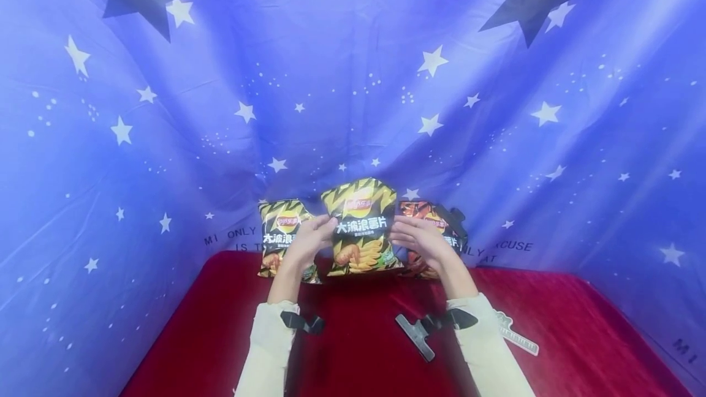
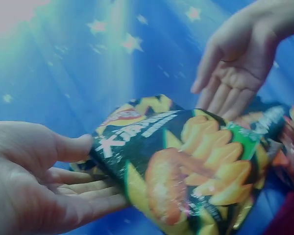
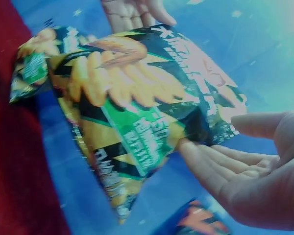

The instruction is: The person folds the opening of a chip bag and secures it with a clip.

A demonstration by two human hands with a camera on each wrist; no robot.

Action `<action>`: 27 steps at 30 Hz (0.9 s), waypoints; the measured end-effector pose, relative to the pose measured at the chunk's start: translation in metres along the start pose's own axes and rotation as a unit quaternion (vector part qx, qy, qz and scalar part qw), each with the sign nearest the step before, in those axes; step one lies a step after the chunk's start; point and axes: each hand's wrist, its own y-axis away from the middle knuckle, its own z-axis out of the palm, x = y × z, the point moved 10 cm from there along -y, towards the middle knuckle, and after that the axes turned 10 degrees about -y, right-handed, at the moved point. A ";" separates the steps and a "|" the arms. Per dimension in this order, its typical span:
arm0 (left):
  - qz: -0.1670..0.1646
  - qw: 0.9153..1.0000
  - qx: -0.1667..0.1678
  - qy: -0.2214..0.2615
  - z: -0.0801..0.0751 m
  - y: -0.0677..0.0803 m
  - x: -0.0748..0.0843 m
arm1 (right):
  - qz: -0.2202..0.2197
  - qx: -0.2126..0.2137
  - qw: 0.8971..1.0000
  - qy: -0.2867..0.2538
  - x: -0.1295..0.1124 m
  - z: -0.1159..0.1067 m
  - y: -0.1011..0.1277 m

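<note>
A yellow-and-black bag of potato chips (image 1: 361, 244) stands upright between my two hands, its printed front toward me. My left hand (image 1: 310, 239) holds its left edge; in the left wrist view the thumb meets the front edge and the fingers run behind the bag. At the opposite edge, my right hand (image 1: 421, 241) holds the bag, thumb near the front and fingers at the back. A similar yellow-and-black chip bag (image 1: 278, 225) stands to the left, partly hidden by my left hand. Behind my right hand is a red chip bag (image 1: 412, 208), partly covered.
Beside the red bag sits a black clip-like object (image 1: 455, 222). A dark flat clip (image 1: 416, 337) lies on the red cloth-covered table (image 1: 353, 354), near my right wrist. A pale translucent ruler-like piece (image 1: 521, 343) lies farther right. A blue starry curtain (image 1: 353, 78) hangs behind.
</note>
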 end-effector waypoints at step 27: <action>0.002 0.974 -0.226 -0.031 -0.009 0.054 -0.028 | 0.015 -0.068 0.996 0.051 0.030 0.026 0.044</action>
